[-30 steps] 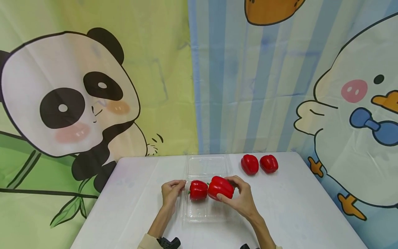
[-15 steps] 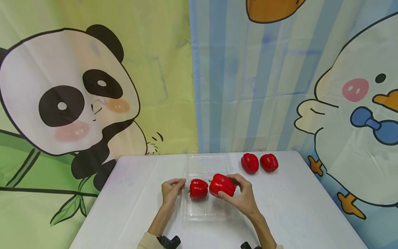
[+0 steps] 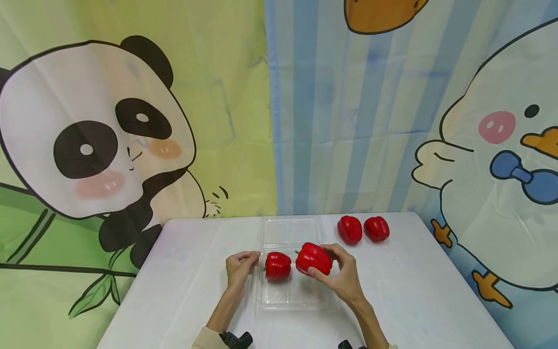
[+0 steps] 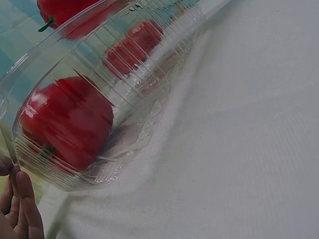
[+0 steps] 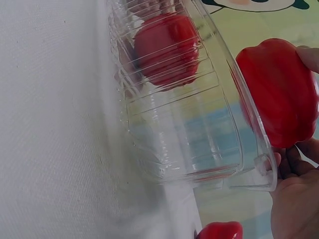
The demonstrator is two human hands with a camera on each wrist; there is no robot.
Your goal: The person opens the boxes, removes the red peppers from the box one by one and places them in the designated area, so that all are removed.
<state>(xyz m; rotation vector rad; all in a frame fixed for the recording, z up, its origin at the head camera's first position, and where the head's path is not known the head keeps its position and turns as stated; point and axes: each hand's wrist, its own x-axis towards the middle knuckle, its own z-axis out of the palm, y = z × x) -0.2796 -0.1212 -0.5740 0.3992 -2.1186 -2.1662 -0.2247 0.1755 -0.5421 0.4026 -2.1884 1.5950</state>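
Note:
A clear plastic clamshell container (image 3: 276,299) lies with its lid folded back, and one red bell pepper (image 3: 277,266) sits in its left part. My left hand (image 3: 239,267) pinches the container's left rim between thumb and fingers, as the left wrist view shows at the fingertips (image 4: 27,191). Above the right part of the container, my right hand (image 3: 344,276) grips a second red bell pepper (image 3: 313,259), its green stem pointing left. The right wrist view has this held pepper (image 5: 279,92) raised beyond the container wall (image 5: 249,99), with the thumb on one side and fingers opposite.
Two more red bell peppers, a left one (image 3: 349,230) and a right one (image 3: 377,229), lie at the back right of the white table (image 3: 418,300). The container's lid (image 3: 289,232) reaches toward the back edge. Behind stands a cartoon-printed curtain (image 3: 235,121).
My right hand has shifted slightly to the right and up with its pepper, widening the gap to the pepper in the container. The left hand stays at the rim.

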